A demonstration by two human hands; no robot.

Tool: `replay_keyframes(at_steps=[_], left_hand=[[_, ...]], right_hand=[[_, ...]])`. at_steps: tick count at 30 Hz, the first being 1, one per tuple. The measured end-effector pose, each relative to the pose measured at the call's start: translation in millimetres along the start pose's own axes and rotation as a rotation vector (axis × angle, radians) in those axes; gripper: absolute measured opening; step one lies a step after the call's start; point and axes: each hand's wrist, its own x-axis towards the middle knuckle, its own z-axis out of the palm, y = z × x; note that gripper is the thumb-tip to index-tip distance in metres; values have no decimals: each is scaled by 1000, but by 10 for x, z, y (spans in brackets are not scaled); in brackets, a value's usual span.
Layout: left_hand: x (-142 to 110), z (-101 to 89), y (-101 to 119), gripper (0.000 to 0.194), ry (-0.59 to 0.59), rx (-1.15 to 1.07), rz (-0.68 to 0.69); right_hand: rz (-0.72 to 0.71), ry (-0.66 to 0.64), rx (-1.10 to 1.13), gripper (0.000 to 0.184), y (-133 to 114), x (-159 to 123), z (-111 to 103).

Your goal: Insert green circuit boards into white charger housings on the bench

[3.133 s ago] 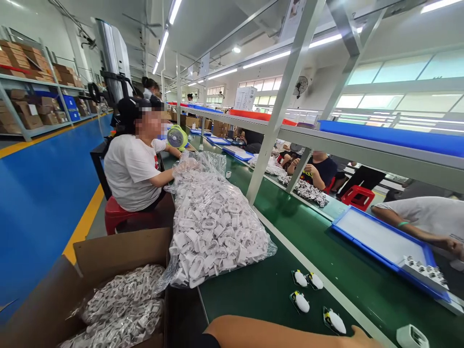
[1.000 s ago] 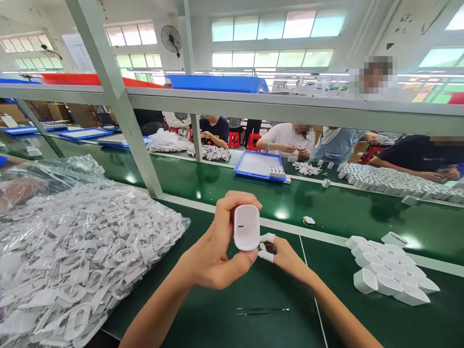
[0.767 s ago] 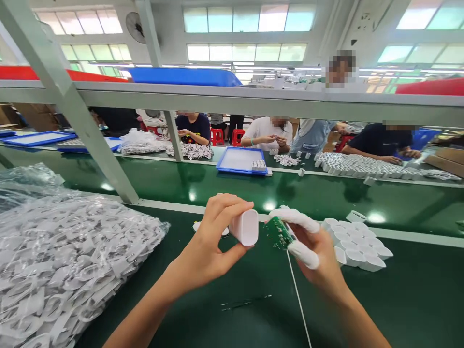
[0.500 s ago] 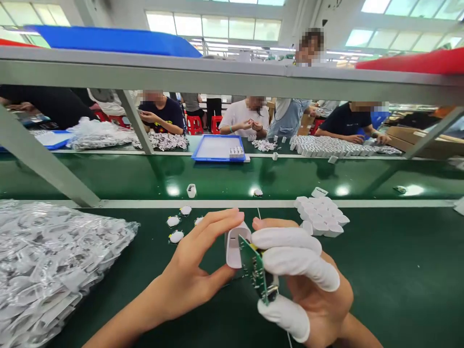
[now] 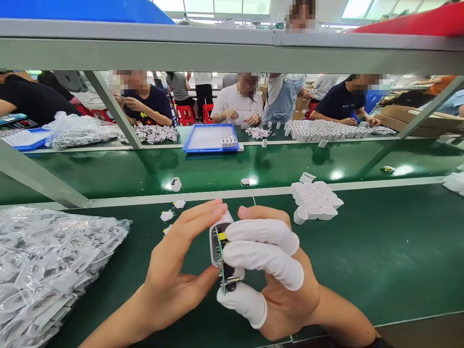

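My left hand (image 5: 181, 261), bare, grips a white plastic housing (image 5: 213, 241) between fingers and thumb, its open end facing right. My right hand (image 5: 275, 270) wears white finger cots on the thumb and two fingers. They pinch a green circuit board (image 5: 222, 270) with a yellow part and dark components. The board stands on edge at the housing's mouth, its upper part seemingly just inside; fingers hide some of the contact. Behind my left hand, white-topped circuit boards (image 5: 167, 216) lie on the green bench.
A clear bag of white plastic parts (image 5: 54, 270) fills the left. Grouped white housings (image 5: 315, 203) stand at right. Beyond runs a green conveyor (image 5: 203, 169) carrying a few parts. A grey shelf beam (image 5: 232, 53) crosses above; co-workers sit opposite near a blue tray (image 5: 206, 137).
The circuit board has moved left against the housing's opening and turned more edge-on. Both hands have shifted left in view, and the camera has tilted down.
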Motion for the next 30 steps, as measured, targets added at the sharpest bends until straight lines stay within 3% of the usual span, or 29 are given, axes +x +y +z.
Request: replay_keyframes(at_steps=[25, 28, 30], left_hand=[[104, 86, -110, 64, 111, -7, 48], [102, 135, -202, 64, 159, -34, 50], [103, 168, -263, 63, 191, -39, 55]], right_hand=[[101, 19, 141, 23, 116, -37, 135], [171, -11, 162, 31, 161, -75, 161], [330, -51, 232, 49, 180, -100, 164]])
